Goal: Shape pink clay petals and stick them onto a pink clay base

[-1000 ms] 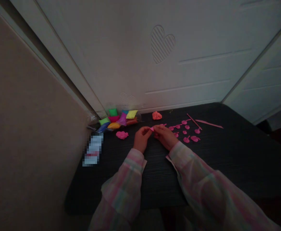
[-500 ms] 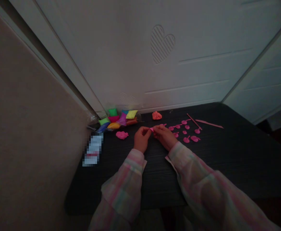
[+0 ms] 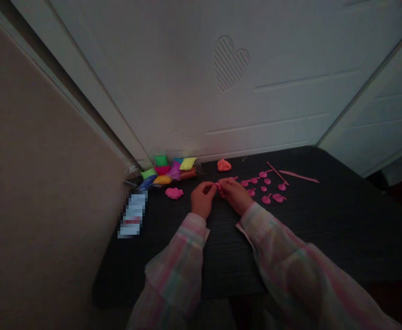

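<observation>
My left hand and my right hand meet above the dark table, their fingertips pinched together on a small piece of pink modelling clay. Most of that piece is hidden by the fingers. To the right of my right hand lie several small pink clay shapes, rounded with thin tails, such as this one. Left of my left hand sits a larger pink clay lump. An orange clay lump rests farther back, beyond both hands.
Packets of coloured clay in clear plastic lie at the back left. A blurred-out flat item is near the left edge. A thin pink stick and a flat pink clay knife lie back right. A white panel stands behind the table.
The fingertips have shifted very slightly around the pink clay piece, which shows a little less between them. The things on the table have stayed put.
</observation>
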Demonstrator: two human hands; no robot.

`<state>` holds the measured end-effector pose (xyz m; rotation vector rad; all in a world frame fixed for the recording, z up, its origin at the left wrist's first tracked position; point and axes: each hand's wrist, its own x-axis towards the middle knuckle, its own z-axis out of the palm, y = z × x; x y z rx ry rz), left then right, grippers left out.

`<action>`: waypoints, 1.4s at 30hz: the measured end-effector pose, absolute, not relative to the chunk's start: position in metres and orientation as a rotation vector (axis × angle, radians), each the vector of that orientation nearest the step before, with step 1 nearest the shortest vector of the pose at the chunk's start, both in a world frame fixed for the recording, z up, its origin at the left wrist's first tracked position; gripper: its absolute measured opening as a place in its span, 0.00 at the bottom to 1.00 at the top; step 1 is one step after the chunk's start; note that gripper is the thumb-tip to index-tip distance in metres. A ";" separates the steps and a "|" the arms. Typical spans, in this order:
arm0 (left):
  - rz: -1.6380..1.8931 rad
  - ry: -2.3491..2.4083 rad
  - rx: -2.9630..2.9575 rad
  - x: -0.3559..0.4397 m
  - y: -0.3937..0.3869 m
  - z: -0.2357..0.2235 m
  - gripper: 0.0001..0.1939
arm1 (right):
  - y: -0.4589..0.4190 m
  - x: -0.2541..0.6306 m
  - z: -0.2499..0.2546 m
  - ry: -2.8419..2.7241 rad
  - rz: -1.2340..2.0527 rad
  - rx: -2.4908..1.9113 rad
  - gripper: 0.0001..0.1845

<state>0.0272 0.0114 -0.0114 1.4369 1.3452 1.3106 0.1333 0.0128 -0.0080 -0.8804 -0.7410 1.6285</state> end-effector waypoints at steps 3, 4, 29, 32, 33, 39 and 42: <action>1.282 1.276 1.356 0.028 0.013 -0.011 0.07 | 0.014 0.133 -0.009 -0.761 1.624 -0.872 0.07; 1.286 1.249 1.333 0.028 0.013 -0.010 0.07 | 0.014 0.133 -0.010 -0.768 1.623 -0.872 0.07; 1.278 1.078 1.102 0.026 0.015 -0.011 0.09 | 0.013 0.134 -0.007 -0.798 1.689 -0.799 0.06; 1.282 0.998 1.004 0.026 0.015 -0.013 0.09 | 0.012 0.135 -0.006 -0.773 1.705 -0.791 0.06; 1.284 0.976 0.968 0.027 0.015 -0.013 0.09 | 0.012 0.135 -0.006 -0.769 1.708 -0.789 0.05; 1.272 0.924 0.847 0.026 0.015 -0.011 0.07 | 0.013 0.135 -0.007 -0.783 1.727 -0.781 0.05; 1.285 0.907 0.828 0.026 0.015 -0.010 0.06 | 0.013 0.135 -0.008 -0.788 1.722 -0.770 0.05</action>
